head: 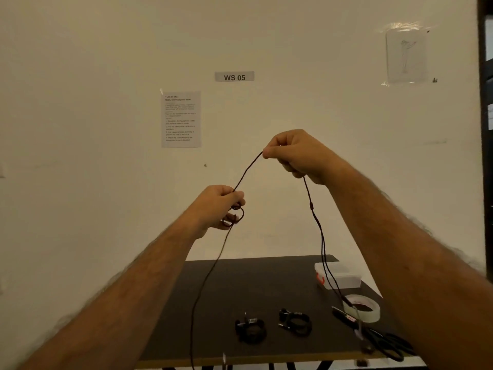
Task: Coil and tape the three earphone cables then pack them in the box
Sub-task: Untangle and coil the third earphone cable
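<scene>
A long dark earphone cable (246, 169) is stretched in the air between both hands. My left hand (222, 206) pinches it with a small loop wound at the fingers, and one end hangs down past the table's front edge. My right hand (293, 153), higher and to the right, pinches the cable; the split end drops toward the tape roll (362, 307). Two coiled earphone cables (250, 331) (296, 323) lie on the dark table (213, 289). A clear plastic box (340, 275) with an orange latch sits at the back right.
Black scissors (386, 343) and a pen-like tool (345, 317) lie at the table's right front. The wall behind carries an instruction sheet (181, 120) and a "WS 05" label (234, 76). A dark frame (485, 129) stands at the far right.
</scene>
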Demonstrator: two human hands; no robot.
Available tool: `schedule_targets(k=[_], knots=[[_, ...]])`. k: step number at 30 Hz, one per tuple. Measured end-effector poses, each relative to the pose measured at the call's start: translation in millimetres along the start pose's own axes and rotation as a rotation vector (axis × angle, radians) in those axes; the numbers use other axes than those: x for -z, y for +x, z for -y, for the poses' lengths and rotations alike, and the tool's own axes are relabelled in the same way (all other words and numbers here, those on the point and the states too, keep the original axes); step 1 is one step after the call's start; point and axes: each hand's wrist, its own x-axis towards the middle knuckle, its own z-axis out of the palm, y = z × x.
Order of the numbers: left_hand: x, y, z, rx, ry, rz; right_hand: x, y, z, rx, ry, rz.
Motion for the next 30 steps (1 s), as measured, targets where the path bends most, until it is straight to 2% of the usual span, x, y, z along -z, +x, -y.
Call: schedule_targets(k=[3,6,8,12,15,18,21,25,27,28,30], knots=[[-1,-5,-2,0.041,0.124,0.13,9,-2,-1,-0.071,0.073,-0.097],[-4,-9,-10,0.044,0.227,0.2,20,-7,-4,-0.176,0.065,-0.014],[-3,-9,-15,0.032,0.237,0.18,26,-12,-7,-0.191,-0.009,0.074],[6,-3,-15,-0.011,0.067,0.076,27,-20,-9,-0.173,-0.13,0.252],[5,1,-17,-0.063,-0.052,0.041,9,-23,-7,-0.127,-0.09,0.363],[-2,1,-23,-0.086,-0.116,0.075,-13,-21,-5,-0.091,-0.003,0.391],[-2,1,-22,-0.092,-0.109,0.096,-28,-18,-6,-0.022,-0.042,0.26],[10,-2,-5,-0.048,0.084,0.126,-22,-15,-13,0.091,-0.226,-0.142],[15,-3,4,-0.015,0.173,0.183,-15,-16,-17,0.054,-0.128,-0.253],[16,-4,7,-0.014,0.174,0.212,-11,-16,-19,0.012,-0.063,-0.255],[15,-5,9,-0.055,0.1,0.25,-7,-20,-20,-0.089,-0.004,-0.11]])
